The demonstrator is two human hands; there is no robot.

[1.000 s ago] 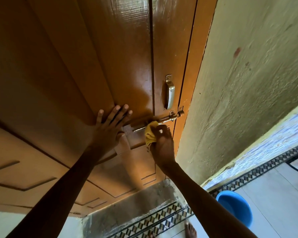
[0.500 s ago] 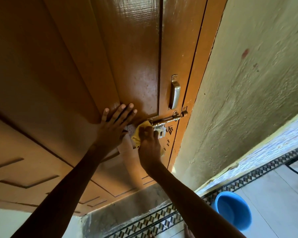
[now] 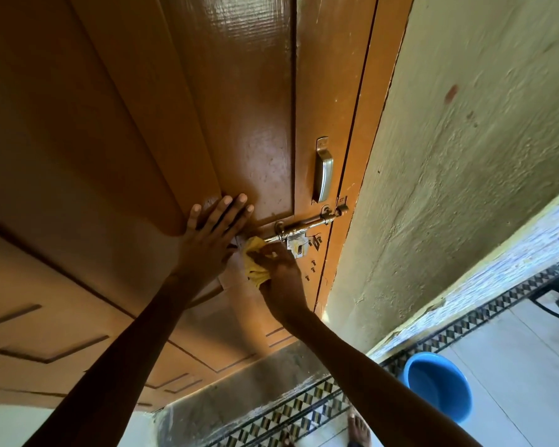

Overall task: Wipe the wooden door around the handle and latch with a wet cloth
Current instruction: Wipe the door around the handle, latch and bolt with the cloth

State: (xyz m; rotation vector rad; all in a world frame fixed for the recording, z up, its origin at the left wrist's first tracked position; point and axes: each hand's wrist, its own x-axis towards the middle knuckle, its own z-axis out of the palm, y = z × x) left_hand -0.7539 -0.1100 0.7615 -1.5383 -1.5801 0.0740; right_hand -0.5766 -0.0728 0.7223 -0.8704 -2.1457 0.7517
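The wipe is judged to be under way: the yellow cloth [image 3: 255, 264] is pressed against the wooden door [image 3: 246, 108] just below the latch [image 3: 307, 224], while the area around the handle [image 3: 322, 171] above appears not yet reached. The cloth is gripped by the closed fingers of the right hand [image 3: 279, 272], arm extended upward. The left hand [image 3: 212, 240] is laid flat on the door beside the cloth, fingers open and spread, nothing held.
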